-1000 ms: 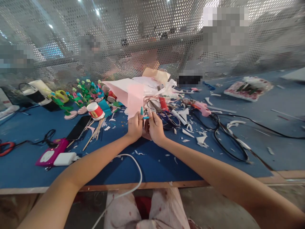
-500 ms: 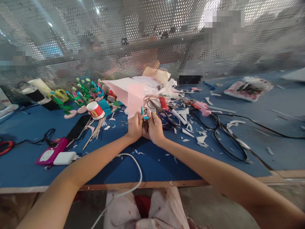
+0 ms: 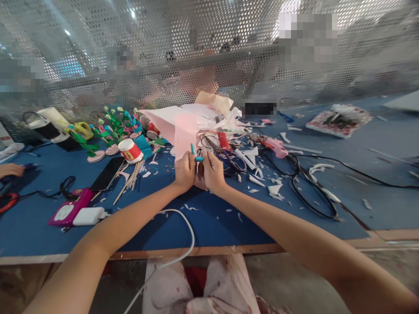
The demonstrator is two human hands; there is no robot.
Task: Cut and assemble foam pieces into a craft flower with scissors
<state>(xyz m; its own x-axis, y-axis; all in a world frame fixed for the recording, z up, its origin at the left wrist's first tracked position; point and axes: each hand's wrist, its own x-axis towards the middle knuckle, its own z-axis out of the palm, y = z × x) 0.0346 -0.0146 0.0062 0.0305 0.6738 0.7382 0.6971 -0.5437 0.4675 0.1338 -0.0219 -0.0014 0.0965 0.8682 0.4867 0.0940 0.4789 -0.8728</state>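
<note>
My left hand (image 3: 185, 172) and my right hand (image 3: 212, 174) meet above the middle of the blue table, fingers curled and pinched together. Narrow teal pieces (image 3: 199, 159) show at the fingertips; whether they are long nails or slips of material I cannot tell. Low between the palms a pinkish patch (image 3: 200, 184) shows, but the fingers hide most of what is held. Just behind my hands stands a pale pink sheet (image 3: 185, 135) in front of a heap of white sheeting. Blue-handled scissors (image 3: 234, 162) lie right of my right hand.
White scraps (image 3: 275, 190) litter the table. A pink glue gun (image 3: 276, 147) with a black cable lies right. Left are a paper cup (image 3: 131, 151), wooden sticks (image 3: 131, 181), a phone (image 3: 108, 174), a magenta power strip (image 3: 72, 207) and green craft flowers (image 3: 113, 124). Another person's hand (image 3: 11, 170) is far left.
Another person's hand has come in at the left edge with something dark blue. My hands stay together, with the left fingertips and teal pieces shifted slightly. The view has moved a little.
</note>
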